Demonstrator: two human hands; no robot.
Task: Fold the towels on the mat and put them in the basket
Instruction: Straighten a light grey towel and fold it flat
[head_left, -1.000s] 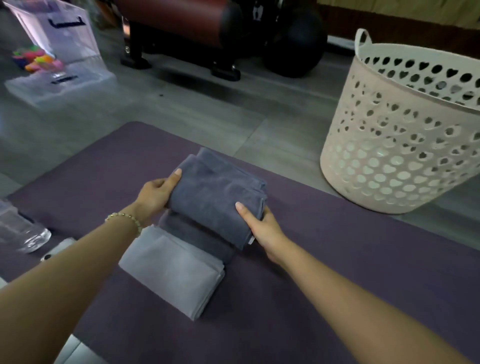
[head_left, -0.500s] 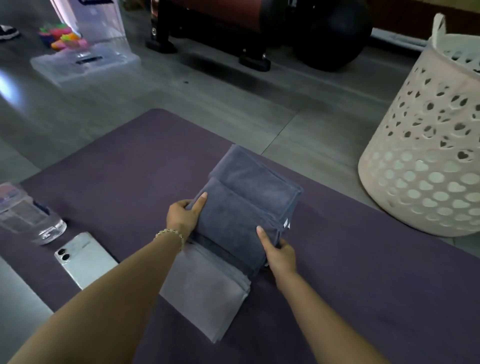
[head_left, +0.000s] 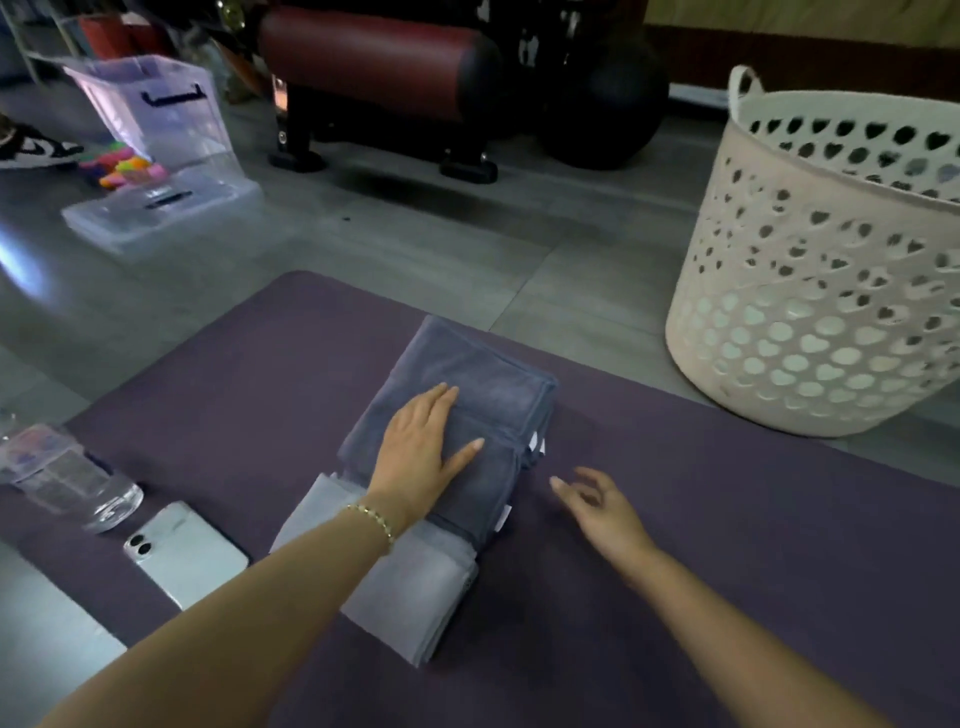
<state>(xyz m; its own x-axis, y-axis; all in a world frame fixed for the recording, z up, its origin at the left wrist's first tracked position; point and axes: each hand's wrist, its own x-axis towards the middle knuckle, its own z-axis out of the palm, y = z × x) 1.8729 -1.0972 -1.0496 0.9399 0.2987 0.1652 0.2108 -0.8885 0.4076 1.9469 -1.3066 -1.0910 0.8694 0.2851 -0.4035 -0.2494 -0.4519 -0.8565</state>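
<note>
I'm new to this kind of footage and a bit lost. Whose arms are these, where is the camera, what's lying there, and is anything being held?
There is no machine: these are a person's bare arms, filmed from a camera worn on their head and looking down. The left hand presses flat on dark folded towels, which are stacked on a lighter towel on a purple mat. The right hand is open beside the stack and holds nothing. A phone and a clear bottle lie at the left. A white basket stands on the floor.
</note>
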